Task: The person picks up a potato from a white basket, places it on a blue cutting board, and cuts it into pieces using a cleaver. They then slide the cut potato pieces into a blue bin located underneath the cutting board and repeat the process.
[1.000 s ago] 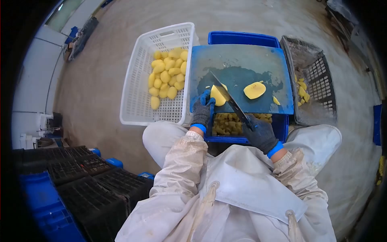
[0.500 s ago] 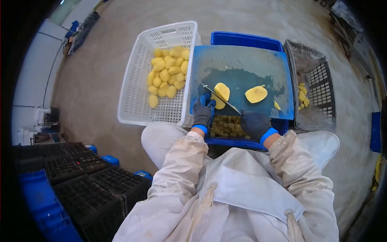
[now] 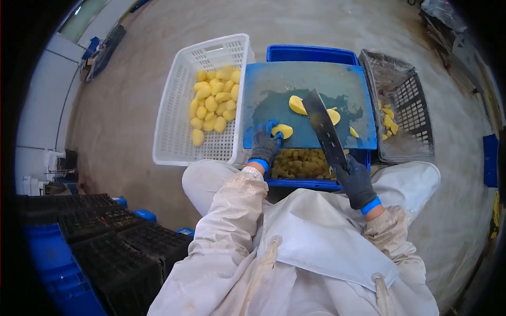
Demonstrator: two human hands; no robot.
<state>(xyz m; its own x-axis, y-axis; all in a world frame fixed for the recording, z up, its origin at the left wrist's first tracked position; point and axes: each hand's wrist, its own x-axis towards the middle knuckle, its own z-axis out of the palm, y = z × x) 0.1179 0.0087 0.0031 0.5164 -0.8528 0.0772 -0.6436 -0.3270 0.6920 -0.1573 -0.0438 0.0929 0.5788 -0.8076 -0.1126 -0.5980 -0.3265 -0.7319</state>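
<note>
My right hand (image 3: pixel 354 183), in a dark glove, is closed round the handle of a broad knife (image 3: pixel 326 131). Its blade slants up and left over the blue cutting board (image 3: pixel 337 79), flat face showing. At the board's near left, the gloved fingers of my left hand (image 3: pixel 265 142) grip a peeled potato piece (image 3: pixel 284 130). Another cut potato piece (image 3: pixel 297 105) lies left of the blade. To the right, a potato half (image 3: pixel 333 116) is partly hidden by the blade, and a small potato sliver (image 3: pixel 353 132) lies nearby.
A white crate (image 3: pixel 174 116) of peeled potatoes stands left of the board. Below the board's near edge, a blue bin (image 3: pixel 305 184) holds cut potato chunks (image 3: pixel 300 163). A dark crate (image 3: pixel 416 113) with potato pieces sits at right. Black crates (image 3: pixel 116 263) are stacked at lower left.
My right hand has moved right, lifting the knife off the potato and turning its blade to point away from me. The two cut pieces now lie apart; my left hand stays on the nearer one.
</note>
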